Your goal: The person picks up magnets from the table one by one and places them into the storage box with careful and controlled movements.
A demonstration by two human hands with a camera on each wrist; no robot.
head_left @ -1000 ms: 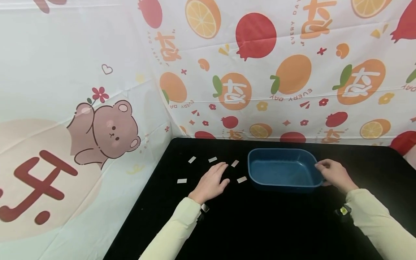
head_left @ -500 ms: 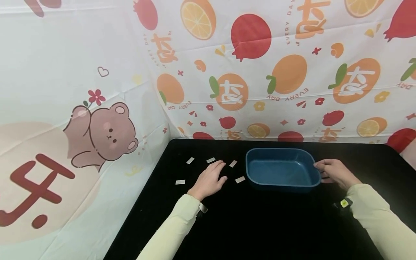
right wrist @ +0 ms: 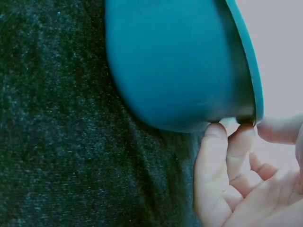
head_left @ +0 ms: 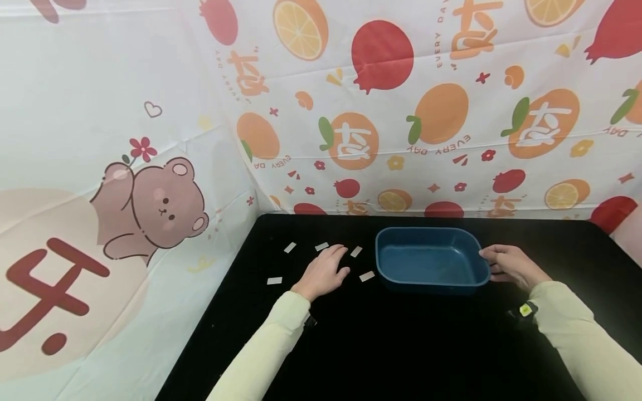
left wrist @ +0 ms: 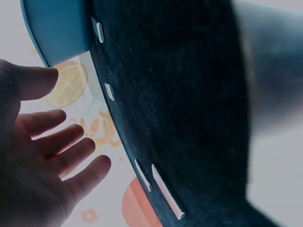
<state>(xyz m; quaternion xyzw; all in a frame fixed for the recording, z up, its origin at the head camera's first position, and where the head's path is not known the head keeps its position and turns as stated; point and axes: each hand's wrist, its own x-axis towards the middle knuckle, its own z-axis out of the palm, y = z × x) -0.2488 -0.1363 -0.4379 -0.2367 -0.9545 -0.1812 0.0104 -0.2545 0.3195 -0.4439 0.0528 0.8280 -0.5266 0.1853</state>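
Observation:
In the head view a blue rectangular plastic tub [head_left: 431, 259] stands on the black table, with no contents visible. My right hand [head_left: 514, 266] pinches its right-hand rim; the right wrist view shows the thumb [right wrist: 279, 130] at the rim and fingers [right wrist: 215, 146] against the tub's outer side. Left of the tub, several small flat white rectangular pieces [head_left: 367, 276] lie spread out. Over them hovers my left hand [head_left: 323, 273], fingers spread and loosely extended, holding nothing. In the left wrist view its fingers are apart from the white pieces [left wrist: 168, 191].
The black table [head_left: 401, 345] reaches back to a fruit-printed cloth [head_left: 391, 122] hanging behind it. On the left hangs a pale cloth [head_left: 210, 184] with a bear print, close to the table's left edge.
The head view has swung slightly, shifting the scene left. My left hand has moved a little rightward over the white pieces. My right hand stays on the tub's rim.

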